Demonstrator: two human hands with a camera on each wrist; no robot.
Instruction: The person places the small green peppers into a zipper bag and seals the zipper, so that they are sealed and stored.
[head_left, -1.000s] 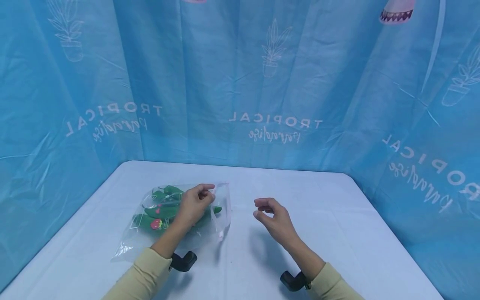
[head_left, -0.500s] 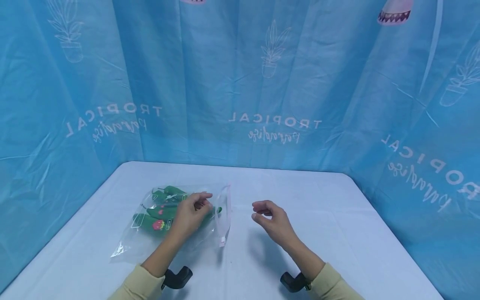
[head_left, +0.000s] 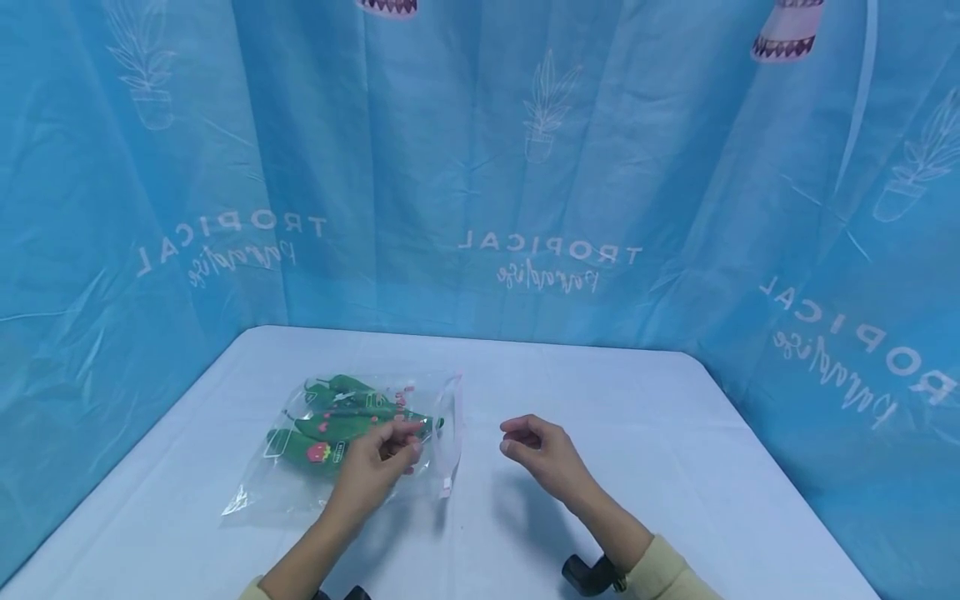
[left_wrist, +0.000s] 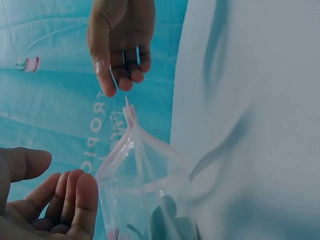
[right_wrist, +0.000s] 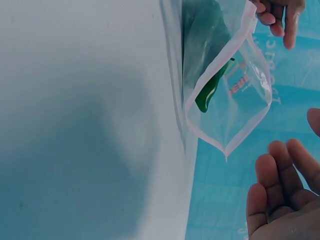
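Observation:
A clear plastic zip bag (head_left: 247, 496) with a pale pink zip edge and printed strawberries lies left of the table's middle. Several long green peppers (head_left: 285, 450) show through its plastic. Its mouth faces right and gapes, as the right wrist view shows, with one pepper (right_wrist: 207, 92) near the opening. My left hand (head_left: 375, 467) hovers over the bag's near right part, fingers loosely bent, holding nothing. In the left wrist view that hand (left_wrist: 50, 200) is beside the bag's mouth. Off to the right, my right hand (head_left: 551, 462) floats above the table with loosely curved fingers and nothing in them.
The white-covered table (head_left: 637, 417) has blue printed curtains (head_left: 555, 192) behind it and along both sides. A small white zip slider (head_left: 447, 483) sits at the near end of the bag's mouth. Each wrist wears a black camera mount (head_left: 588, 575).
My left hand has drawn back from the bag's zip edge, nearer to me and slightly left. The right hand has dropped a little toward me. The bag stays in place.

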